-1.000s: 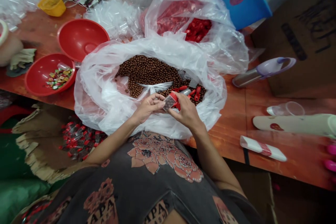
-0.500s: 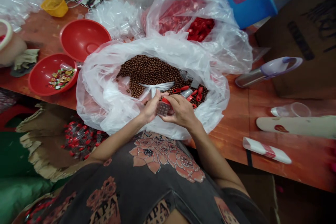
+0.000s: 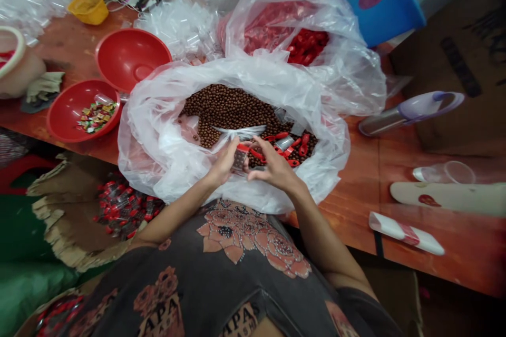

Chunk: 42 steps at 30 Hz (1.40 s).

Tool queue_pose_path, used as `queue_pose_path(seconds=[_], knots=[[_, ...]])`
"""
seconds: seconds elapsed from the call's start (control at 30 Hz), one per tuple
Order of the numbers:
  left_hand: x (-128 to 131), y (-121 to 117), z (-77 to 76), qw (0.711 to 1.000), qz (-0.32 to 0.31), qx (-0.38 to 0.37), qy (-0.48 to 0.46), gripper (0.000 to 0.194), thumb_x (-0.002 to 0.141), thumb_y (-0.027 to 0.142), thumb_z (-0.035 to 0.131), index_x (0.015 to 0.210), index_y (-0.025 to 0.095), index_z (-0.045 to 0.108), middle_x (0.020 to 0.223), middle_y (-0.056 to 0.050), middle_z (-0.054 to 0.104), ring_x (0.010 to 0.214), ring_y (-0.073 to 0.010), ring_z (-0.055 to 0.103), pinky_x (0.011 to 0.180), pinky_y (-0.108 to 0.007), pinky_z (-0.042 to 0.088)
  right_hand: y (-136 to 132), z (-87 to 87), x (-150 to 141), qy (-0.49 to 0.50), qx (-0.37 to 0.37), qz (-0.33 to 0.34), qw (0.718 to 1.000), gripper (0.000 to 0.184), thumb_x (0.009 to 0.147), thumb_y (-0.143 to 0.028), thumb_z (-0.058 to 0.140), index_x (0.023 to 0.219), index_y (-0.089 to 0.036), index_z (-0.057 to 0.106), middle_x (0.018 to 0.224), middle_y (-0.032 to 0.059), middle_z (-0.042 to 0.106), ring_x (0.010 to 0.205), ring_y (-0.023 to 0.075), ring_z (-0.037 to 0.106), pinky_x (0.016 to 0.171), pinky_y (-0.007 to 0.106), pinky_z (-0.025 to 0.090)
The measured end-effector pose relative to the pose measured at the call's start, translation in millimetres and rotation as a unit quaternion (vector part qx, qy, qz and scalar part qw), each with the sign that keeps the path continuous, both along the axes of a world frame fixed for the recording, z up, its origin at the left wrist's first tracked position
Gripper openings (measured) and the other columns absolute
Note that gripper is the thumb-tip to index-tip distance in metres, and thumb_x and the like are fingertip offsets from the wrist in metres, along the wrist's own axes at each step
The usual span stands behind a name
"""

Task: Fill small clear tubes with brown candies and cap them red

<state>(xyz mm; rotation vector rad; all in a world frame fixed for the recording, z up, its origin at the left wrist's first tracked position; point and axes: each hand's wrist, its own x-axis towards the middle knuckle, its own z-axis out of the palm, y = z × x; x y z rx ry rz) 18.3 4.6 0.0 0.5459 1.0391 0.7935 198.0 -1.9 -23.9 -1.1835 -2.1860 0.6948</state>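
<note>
My left hand and my right hand meet over the near rim of a big clear plastic bag full of small brown balls. Between them they pinch a small clear tube with a red cap, filled with brown balls and held about upright. Both hands' fingers are closed on it. Loose red caps and empty clear tubes lie on the balls just right of my hands.
A second plastic bag of red caps stands behind. Two red bowls sit at the left, one holding wrapped candies. A cardboard box of filled tubes is below the table's edge. A purple-rimmed cup lies at the right.
The capped tube has turned from lying sideways in my right hand to about upright between both hands. My hands have shifted slightly forward over the balls.
</note>
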Motion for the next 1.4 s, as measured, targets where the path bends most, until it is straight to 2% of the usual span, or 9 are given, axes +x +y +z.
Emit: queue_pose_path(seconds=[0.13,0.37,0.53,0.6,0.7,0.87,1.13,1.27,1.4], knots=[[-18,11,7.7,0.993,0.001,-0.064,-0.102,0.051,0.098,0.051,0.029,0.117,0.015,0.06,0.058,-0.001,0.056,0.043,-0.0124,0.052,0.039,-0.021,0.04,9,-17.4,7,-0.072,-0.042,-0.073,0.994,0.03,0.099,-0.034,0.043,0.117,-0.019,0.062,0.106,0.0106,0.069,0.096,0.0243,0.063,0.084,0.038,0.048],[-20,14,4.6,0.975,-0.002,-0.086,-0.207,0.044,0.096,0.045,0.026,0.098,0.015,0.058,0.054,0.002,0.045,0.036,-0.0085,0.037,0.03,-0.015,0.02,9,-37.3,-2,-0.239,0.012,-0.024,0.971,0.022,0.091,-0.013,0.05,0.09,-0.02,0.072,0.088,0.0093,0.069,0.086,0.0229,0.058,0.077,0.034,0.044],[-14,5,4.7,0.984,-0.023,-0.062,-0.166,0.037,0.093,0.041,0.028,0.107,0.018,0.055,0.052,0.004,0.044,0.034,-0.0097,0.034,0.031,-0.016,0.019,8,-30.2,-3,0.014,-0.022,-0.173,0.985,0.017,0.09,-0.024,0.058,0.101,-0.019,0.07,0.094,0.0086,0.072,0.086,0.0224,0.063,0.082,0.039,0.048],[-10,-1,3.8,0.988,-0.048,-0.031,-0.147,0.039,0.093,0.043,0.031,0.114,0.019,0.052,0.052,0.004,0.046,0.035,-0.0098,0.035,0.032,-0.016,0.02,4,-16.8,-7,0.186,-0.051,-0.251,0.949,0.022,0.088,-0.033,0.063,0.105,-0.02,0.068,0.097,0.0062,0.072,0.087,0.0207,0.065,0.081,0.037,0.051],[-1,-9,0.9,0.989,-0.083,0.011,-0.122,0.044,0.092,0.046,0.03,0.122,0.02,0.049,0.051,0.005,0.046,0.034,-0.0094,0.035,0.032,-0.016,0.021,-4,8.9,-15,0.329,-0.101,-0.251,0.905,0.021,0.082,-0.036,0.071,0.098,-0.023,0.07,0.093,0.0024,0.073,0.085,0.0181,0.067,0.079,0.034,0.053],[11,-17,-4.0,0.991,-0.1,0.059,-0.062,0.044,0.093,0.05,0.029,0.111,0.018,0.054,0.051,0.004,0.048,0.033,-0.0082,0.037,0.032,-0.016,0.021,-14,33.2,-25,0.284,-0.088,-0.164,0.94,0.008,0.082,-0.032,0.072,0.086,-0.026,0.075,0.086,-0.0002,0.075,0.082,0.0174,0.067,0.079,0.034,0.051],[13,-17,-4.7,0.993,-0.103,0.052,-0.019,0.065,0.09,0.072,0.024,0.096,0.017,0.057,0.048,0.004,0.046,0.031,-0.0077,0.036,0.03,-0.017,0.019,-16,28.6,-18,0.181,0.032,-0.038,0.982,0.017,0.091,-0.037,0.061,0.103,-0.031,0.073,0.108,0.0026,0.073,0.101,0.0206,0.065,0.093,0.043,0.046],[8,-12,7.7,0.99,-0.087,0.054,-0.097,0.063,0.091,0.071,0.028,0.114,0.019,0.054,0.051,0.005,0.048,0.032,-0.0078,0.036,0.032,-0.018,0.02,-24,17.4,-10,0.249,-0.058,-0.156,0.954,0.034,0.093,-0.047,0.054,0.118,-0.026,0.063,0.111,0.0074,0.068,0.099,0.0208,0.063,0.085,0.039,0.053],[4,-10,15.3,0.991,-0.068,0.054,-0.105,0.064,0.091,0.071,0.03,0.123,0.02,0.051,0.051,0.003,0.049,0.034,-0.0078,0.037,0.033,-0.018,0.019,-32,8.5,-9,0.34,-0.199,-0.222,0.892,0.024,0.084,-0.045,0.066,0.088,-0.021,0.064,0.072,-0.0009,0.064,0.062,0.0135,0.058,0.056,0.027,0.05]])
